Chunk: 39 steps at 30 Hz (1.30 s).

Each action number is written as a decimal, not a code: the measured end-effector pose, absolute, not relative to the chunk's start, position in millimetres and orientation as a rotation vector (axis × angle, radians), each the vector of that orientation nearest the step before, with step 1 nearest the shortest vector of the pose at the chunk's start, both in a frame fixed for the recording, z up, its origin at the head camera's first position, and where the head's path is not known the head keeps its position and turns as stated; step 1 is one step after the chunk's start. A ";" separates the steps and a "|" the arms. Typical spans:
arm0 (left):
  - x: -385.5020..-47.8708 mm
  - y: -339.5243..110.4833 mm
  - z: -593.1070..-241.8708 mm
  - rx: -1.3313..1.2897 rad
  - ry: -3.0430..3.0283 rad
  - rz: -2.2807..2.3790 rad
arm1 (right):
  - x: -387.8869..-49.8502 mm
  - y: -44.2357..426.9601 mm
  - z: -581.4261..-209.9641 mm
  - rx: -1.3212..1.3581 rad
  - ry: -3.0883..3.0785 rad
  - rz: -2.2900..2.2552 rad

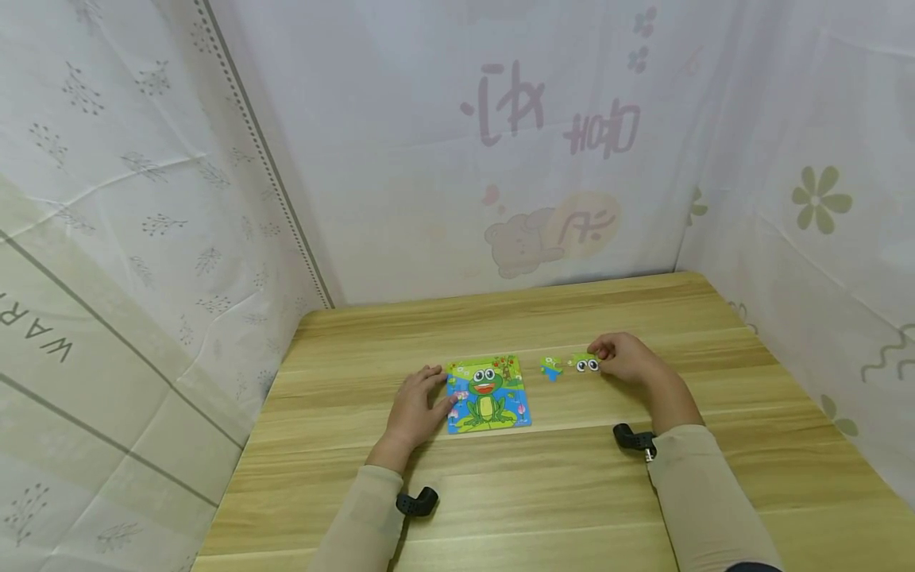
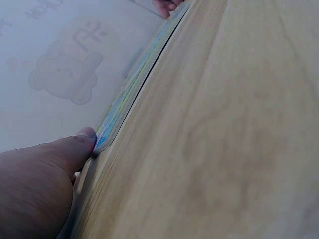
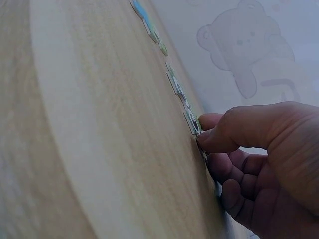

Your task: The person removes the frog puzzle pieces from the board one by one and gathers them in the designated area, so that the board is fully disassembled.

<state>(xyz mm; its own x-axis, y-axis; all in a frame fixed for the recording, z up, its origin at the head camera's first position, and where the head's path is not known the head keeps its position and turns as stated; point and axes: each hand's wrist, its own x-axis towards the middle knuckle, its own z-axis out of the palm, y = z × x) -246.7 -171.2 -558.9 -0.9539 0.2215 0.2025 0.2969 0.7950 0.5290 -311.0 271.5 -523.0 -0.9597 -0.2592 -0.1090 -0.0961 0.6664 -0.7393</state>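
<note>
A square frog jigsaw puzzle (image 1: 486, 396) lies flat on the table. My left hand (image 1: 415, 407) rests along its left side, thumb on the edge and fingers by the upper left corner; the left wrist view shows the thumb (image 2: 82, 144) against the puzzle's corner. To the right, my right hand (image 1: 629, 361) pinches the right end of a green puzzle piece with two eyes (image 1: 586, 365) between thumb and forefinger. That piece sits at the table surface, its far end partly covered by the fingers. Left of it lies a blue and green puzzle piece (image 1: 551, 369).
The wooden table (image 1: 529, 492) has light and dark grain, its back edge meeting a printed white curtain (image 1: 429, 159). Curtains also hang at left and right. A black wrist camera mount (image 1: 418, 502) sits on the left forearm, another mount (image 1: 632, 438) on the right.
</note>
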 end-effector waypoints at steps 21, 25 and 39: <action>-249.0 -170.3 -559.8 -0.434 -2.830 -0.884 | -311.0 273.3 -519.4 -0.317 2.709 -1.222; -249.4 -170.6 -559.8 -0.434 -2.831 -0.887 | -311.8 268.9 -516.9 -0.346 2.707 -1.261; -248.1 -171.8 -560.9 -0.401 -2.862 -0.881 | -313.2 232.9 -515.5 -0.414 2.686 -1.266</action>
<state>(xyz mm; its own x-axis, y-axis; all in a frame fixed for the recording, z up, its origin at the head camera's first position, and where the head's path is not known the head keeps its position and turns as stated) -248.1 -171.8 -560.9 -0.9577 0.2152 0.1912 0.2855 0.7955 0.5345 -313.2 232.9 -515.5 -0.9518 -0.3066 -0.0118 -0.1860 0.6072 -0.7724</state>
